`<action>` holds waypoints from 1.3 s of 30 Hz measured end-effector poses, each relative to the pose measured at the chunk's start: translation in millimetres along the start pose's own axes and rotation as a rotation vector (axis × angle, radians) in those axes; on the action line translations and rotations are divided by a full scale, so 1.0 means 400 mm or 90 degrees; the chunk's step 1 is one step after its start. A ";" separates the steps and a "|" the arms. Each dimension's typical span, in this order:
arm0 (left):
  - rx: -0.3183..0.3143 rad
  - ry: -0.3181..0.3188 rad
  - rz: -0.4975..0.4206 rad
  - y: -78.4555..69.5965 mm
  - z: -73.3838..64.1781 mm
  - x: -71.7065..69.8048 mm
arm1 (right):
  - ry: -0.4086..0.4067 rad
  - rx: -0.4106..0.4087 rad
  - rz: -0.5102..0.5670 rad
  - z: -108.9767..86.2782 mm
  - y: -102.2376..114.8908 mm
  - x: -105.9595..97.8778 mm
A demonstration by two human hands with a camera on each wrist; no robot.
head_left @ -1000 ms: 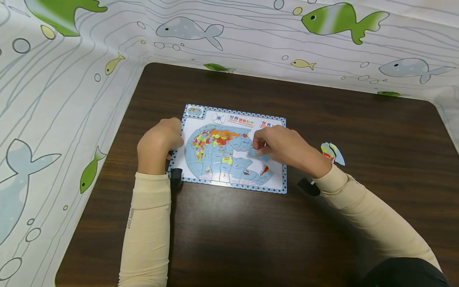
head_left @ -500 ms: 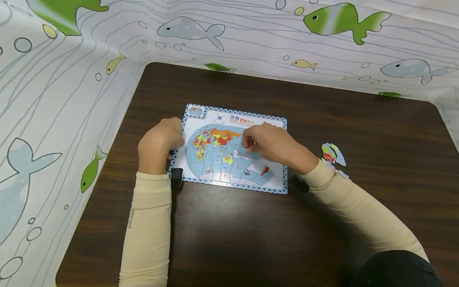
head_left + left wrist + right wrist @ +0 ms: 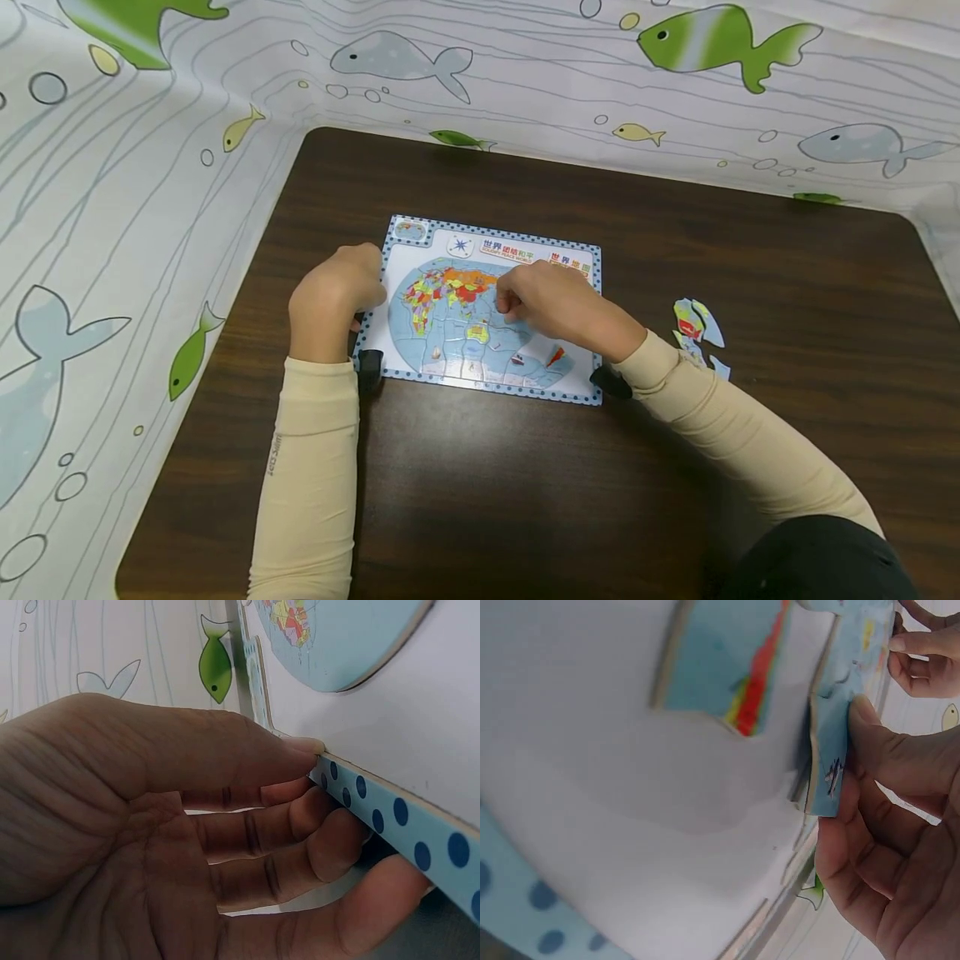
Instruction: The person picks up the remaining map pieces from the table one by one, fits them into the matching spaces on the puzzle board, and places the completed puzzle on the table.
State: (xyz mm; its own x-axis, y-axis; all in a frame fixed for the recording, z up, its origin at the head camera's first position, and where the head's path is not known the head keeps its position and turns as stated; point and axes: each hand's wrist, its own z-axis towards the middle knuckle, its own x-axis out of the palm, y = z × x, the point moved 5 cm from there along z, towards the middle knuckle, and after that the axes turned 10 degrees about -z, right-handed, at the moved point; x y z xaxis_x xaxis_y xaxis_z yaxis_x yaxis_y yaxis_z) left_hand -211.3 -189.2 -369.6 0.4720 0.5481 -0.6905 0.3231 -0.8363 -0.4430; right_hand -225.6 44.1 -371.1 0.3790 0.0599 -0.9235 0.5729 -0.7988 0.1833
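Observation:
A world-map jigsaw board [image 3: 381, 343] with a dotted blue border lies on the table, much of its map filled with pieces. My left hand [image 3: 337, 283] grips its left edge; in the left wrist view the thumb [image 3: 247, 754] lies on the rim and the fingers curl towards the underside. Over the right part of the map, my right hand [image 3: 555, 302] pinches a blue puzzle piece [image 3: 826, 761] with a small dark picture. That piece sits against neighbouring pieces, slightly raised. Another piece [image 3: 712, 664] with a red and yellow strip is set nearby on the white backing.
Several loose puzzle pieces [image 3: 687, 322] lie on the dark wooden table [image 3: 480, 483], right of the board near the right forearm. A white fish-printed cloth [image 3: 525, 100] rises along the back and left edges of the table. Black bands [image 3: 369, 371] sit at the wrists.
My right hand has moved left across the map, from the right side towards the middle, and the gap there looks covered. More loose pieces show beside the forearm. The left hand stays put.

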 end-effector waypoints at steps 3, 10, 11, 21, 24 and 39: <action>-0.003 -0.003 -0.002 0.000 -0.001 0.000 | -0.010 -0.004 -0.001 0.001 0.000 0.005; -0.002 -0.002 -0.001 0.001 0.000 0.001 | -0.026 -0.011 -0.014 -0.001 0.006 0.012; -0.001 -0.002 0.000 0.002 0.001 0.001 | -0.030 -0.012 -0.017 -0.002 0.007 0.012; -0.005 -0.002 -0.001 0.004 0.003 0.002 | -0.041 -0.023 -0.006 0.005 0.012 0.015; -0.001 -0.002 0.001 0.002 0.002 0.001 | -0.029 -0.024 0.016 0.009 0.007 0.021; 0.000 -0.002 0.003 0.000 0.001 -0.001 | -0.044 -0.039 0.064 0.000 -0.007 0.029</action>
State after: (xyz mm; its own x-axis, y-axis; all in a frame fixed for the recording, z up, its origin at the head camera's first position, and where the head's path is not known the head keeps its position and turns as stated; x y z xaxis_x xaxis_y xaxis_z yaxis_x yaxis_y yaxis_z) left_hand -212.0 -189.4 -369.5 0.4712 0.5435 -0.6947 0.3202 -0.8392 -0.4395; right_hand -222.8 47.1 -382.2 0.3867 -0.0612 -0.9202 0.5794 -0.7602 0.2940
